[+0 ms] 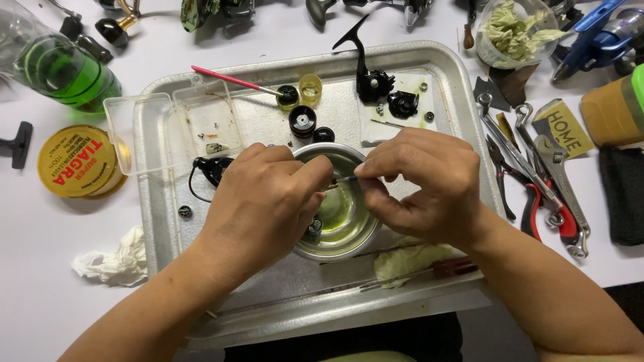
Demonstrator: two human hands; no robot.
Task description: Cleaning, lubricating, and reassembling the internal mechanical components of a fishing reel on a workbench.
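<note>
- White worktop [40, 295], cluttered; dented metal tray [456, 87] in the middle.
- Left hand [265, 201] over small steel bowl [335, 245] of greenish liquid, fingers pinched narrow; what it pinches is hidden, can't tell.
- Right hand [422, 184] just beside left, thumb and forefinger closed on thin tool [343, 179], tip pointing at left fingertips, above the bowl.
- Bowl sits centre-front in tray, touching neither tray wall.
- Tray also holds: clear plastic parts box [168, 127] at left edge, red-handled brush [231, 80], black fishing-reel parts [376, 86] on white paper, small black round caps, yellowed rag [409, 258] near front.
- Right of tray: wrenches and red-handled pliers [537, 181] lying side by side.
- Left of tray: round yellow tin [77, 161], green bottle [64, 70], crumpled white tissue [114, 261].
- Top right: clear cup of stained wipes [515, 30].
</note>
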